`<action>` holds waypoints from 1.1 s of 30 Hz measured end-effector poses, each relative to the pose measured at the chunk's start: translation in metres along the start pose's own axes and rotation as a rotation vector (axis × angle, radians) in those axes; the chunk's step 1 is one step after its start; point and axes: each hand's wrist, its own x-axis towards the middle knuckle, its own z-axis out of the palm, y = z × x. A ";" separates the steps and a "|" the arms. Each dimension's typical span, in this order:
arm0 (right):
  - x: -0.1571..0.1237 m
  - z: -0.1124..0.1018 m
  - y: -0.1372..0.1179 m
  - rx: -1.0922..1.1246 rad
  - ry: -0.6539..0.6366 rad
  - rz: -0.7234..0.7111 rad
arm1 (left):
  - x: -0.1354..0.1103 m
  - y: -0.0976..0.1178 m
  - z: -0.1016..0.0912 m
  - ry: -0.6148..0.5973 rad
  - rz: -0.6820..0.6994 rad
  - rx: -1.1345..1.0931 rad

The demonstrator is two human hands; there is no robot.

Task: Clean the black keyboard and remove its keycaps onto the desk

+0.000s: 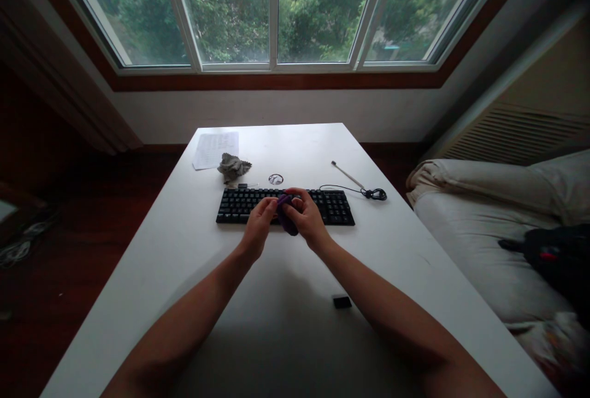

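Note:
Both my hands meet just above the near edge of a black keyboard (239, 204) on a white table (184, 250). My right hand (308, 218) is closed round a small dark purple object (286, 217), perhaps a cloth or pouch. My left hand (259, 224) pinches the same purple object from the left with its fingers bent. The keyboard's black cable (364, 191) coils at its far right.
Behind the keyboard lie a crumpled grey cloth (233, 167), a sheet of paper (216, 149), a small round item (275, 179) and a thin stick (346, 174). A small black block (342, 302) sits near my right forearm. A bed with pillows (488, 214) stands to the right.

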 end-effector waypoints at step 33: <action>0.143 0.144 0.037 -1.362 -0.459 -0.517 | 0.035 -0.019 -0.199 -0.055 0.280 1.269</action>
